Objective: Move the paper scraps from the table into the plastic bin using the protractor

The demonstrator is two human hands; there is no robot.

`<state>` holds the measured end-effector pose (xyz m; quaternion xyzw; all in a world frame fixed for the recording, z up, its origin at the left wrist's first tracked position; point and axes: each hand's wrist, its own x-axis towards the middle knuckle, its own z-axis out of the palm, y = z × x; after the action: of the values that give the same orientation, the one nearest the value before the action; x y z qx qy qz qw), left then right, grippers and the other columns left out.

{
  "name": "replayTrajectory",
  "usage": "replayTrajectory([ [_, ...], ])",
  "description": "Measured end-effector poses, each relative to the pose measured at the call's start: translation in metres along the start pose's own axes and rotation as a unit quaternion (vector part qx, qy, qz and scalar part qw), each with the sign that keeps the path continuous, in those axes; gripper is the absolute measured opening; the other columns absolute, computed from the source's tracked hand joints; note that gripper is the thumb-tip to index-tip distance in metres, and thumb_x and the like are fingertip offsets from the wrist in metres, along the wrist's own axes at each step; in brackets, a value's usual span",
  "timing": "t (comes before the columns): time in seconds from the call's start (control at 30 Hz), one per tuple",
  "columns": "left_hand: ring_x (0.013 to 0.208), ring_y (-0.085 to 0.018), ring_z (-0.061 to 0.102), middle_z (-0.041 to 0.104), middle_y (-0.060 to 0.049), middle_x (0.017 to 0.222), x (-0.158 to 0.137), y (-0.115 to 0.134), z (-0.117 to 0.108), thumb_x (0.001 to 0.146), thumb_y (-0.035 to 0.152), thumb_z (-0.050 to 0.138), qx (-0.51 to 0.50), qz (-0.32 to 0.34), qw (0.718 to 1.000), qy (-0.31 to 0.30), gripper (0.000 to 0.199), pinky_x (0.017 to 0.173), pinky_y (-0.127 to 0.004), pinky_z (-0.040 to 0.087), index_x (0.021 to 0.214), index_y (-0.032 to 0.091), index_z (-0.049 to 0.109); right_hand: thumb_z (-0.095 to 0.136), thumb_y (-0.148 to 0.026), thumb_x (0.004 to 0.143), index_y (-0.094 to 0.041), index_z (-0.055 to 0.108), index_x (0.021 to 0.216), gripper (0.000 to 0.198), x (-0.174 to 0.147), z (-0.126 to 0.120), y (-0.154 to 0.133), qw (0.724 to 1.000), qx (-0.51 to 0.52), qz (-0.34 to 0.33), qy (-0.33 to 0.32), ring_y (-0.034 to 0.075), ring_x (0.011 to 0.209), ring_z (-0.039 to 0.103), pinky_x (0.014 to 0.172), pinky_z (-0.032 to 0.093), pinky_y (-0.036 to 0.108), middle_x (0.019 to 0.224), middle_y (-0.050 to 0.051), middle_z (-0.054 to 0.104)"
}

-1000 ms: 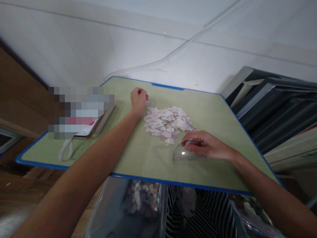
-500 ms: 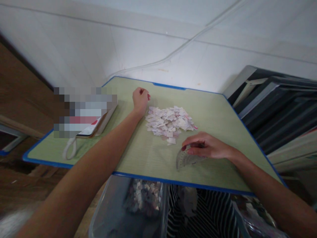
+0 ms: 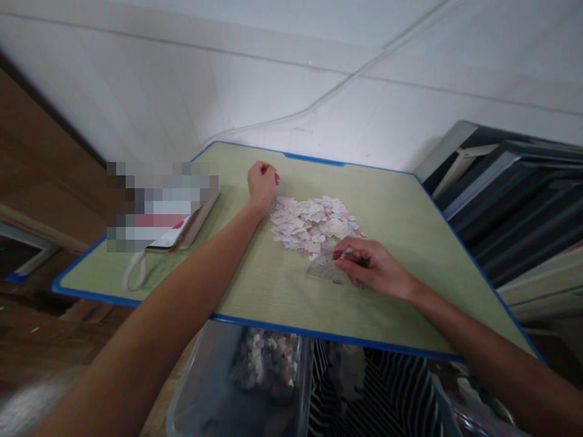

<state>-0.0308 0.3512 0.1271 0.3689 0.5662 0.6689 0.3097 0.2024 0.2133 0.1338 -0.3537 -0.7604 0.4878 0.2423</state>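
A heap of small pale paper scraps [image 3: 314, 221], some with pink marks, lies in the middle of the green tabletop [image 3: 387, 200]. My right hand [image 3: 371, 264] grips a clear protractor [image 3: 324, 270] at the heap's near right edge, with its curved side towards the paper. The part under my fingers is hidden. My left hand [image 3: 263, 182] rests on the table just beyond the heap's left side, fingers curled inward. Whether anything sits inside that curl I cannot make out.
A phone [image 3: 170, 237], partly pixelated, lies at the table's left with a strap loop [image 3: 135, 271]. Below the front edge are a clear plastic bin [image 3: 191, 376] with scraps and a striped bag [image 3: 387, 388]. Dark framed panels [image 3: 510, 194] lean at the right.
My right hand has moved slightly left with the protractor, which has turned to lie flatter against the near side of the heap. My left hand keeps its place.
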Motion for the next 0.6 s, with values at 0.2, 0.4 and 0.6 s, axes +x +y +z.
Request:
replayTrajectory([
  [0.2,0.046,-0.007,0.045,0.047,0.008,0.046,0.0,-0.001,0.001,0.08,-0.003,0.045,-0.001,0.0,1.0,0.0,0.035,0.048,-0.02,0.033,0.055,0.021,0.044,0.054,-0.028,0.087,-0.02,0.052,0.084,0.009,-0.001,0.013,-0.012,0.997,-0.07,-0.002,-0.018,0.006,0.042,0.034,0.044,0.025,0.021,0.05,-0.01,0.038],
  [0.4,0.046,-0.007,0.045,0.046,0.008,0.046,0.002,-0.002,0.002,0.08,-0.004,0.045,0.004,0.005,1.0,-0.005,0.035,0.049,-0.02,0.034,0.055,0.021,0.044,0.053,-0.025,0.087,-0.019,0.052,0.084,0.007,-0.006,0.031,-0.023,0.989,-0.138,-0.015,-0.051,0.007,0.042,0.028,0.048,0.024,0.022,0.048,-0.012,0.033],
  [0.6,0.046,-0.007,0.045,0.046,0.008,0.047,0.001,-0.001,0.002,0.081,-0.003,0.045,0.006,0.004,1.0,-0.007,0.035,0.05,-0.021,0.035,0.055,0.021,0.043,0.055,-0.025,0.089,-0.018,0.054,0.086,0.008,-0.009,0.036,-0.028,0.985,-0.154,-0.04,-0.071,0.006,0.044,0.028,0.052,0.025,0.022,0.05,-0.012,0.032],
])
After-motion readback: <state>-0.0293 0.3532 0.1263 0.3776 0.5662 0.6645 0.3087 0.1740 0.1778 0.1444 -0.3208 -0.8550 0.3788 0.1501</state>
